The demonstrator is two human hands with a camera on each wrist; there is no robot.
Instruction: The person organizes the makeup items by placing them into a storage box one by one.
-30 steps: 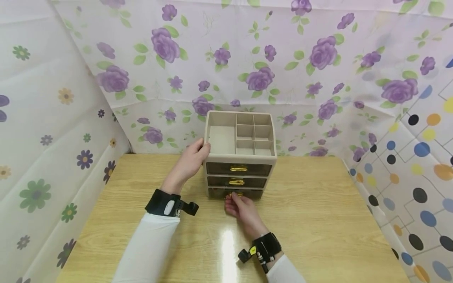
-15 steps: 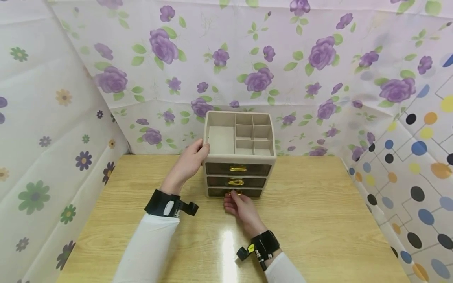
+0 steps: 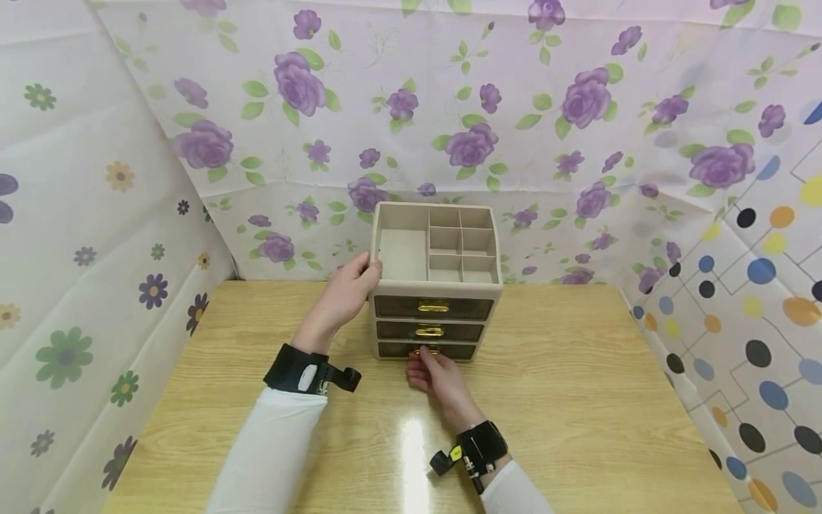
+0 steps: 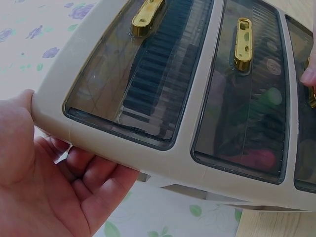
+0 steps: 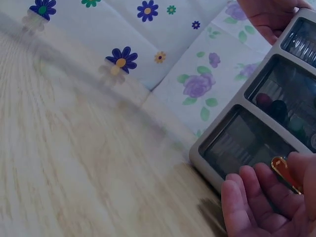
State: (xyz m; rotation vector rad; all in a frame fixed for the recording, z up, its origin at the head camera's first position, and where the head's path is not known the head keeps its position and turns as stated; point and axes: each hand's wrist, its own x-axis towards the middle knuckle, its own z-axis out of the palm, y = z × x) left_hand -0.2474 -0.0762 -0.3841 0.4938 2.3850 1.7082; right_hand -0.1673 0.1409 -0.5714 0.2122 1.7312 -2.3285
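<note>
1. Here, the right hand (image 3: pixel 437 377) sits at the foot of the organiser, fingers curled up around the gold handle (image 3: pixel 427 351) of the bottom drawer (image 3: pixel 427 350), pinching it; the right wrist view shows the fingertips (image 5: pixel 301 170) closing on that handle (image 5: pixel 286 174).
2. The left hand (image 3: pixel 347 289) presses against the organiser's left side near the top corner, thumb along the rim, fingers wrapped behind; the left wrist view shows the palm and fingers (image 4: pixel 94 182) cupped around the corner of the casing.
3. The drawer organiser (image 3: pixel 435 282) is beige plastic and stands upright at the far middle of the bench (image 3: pixel 578 400), close to the back wall. It has three smoked, see-through drawer fronts stacked one over another, each with a gold handle; all three look flush with the frame.
4. The top of the organiser is an open tray (image 3: pixel 402 251) split into one large compartment on the left and several smaller ones on the right.
5. Through the middle drawer (image 4: pixel 244 94), dim coloured shapes show, green and reddish; what they are cannot be told.
6. Both wrists carry black straps with small cameras; white sleeves (image 3: pixel 270 450) cover the forearms.
7. No brand, label or writing can be read on the organiser or the straps.
8. Around the bench hang cloths (image 3: pixel 449 107): purple roses behind, daisies on the left, coloured dots on the right.
</note>
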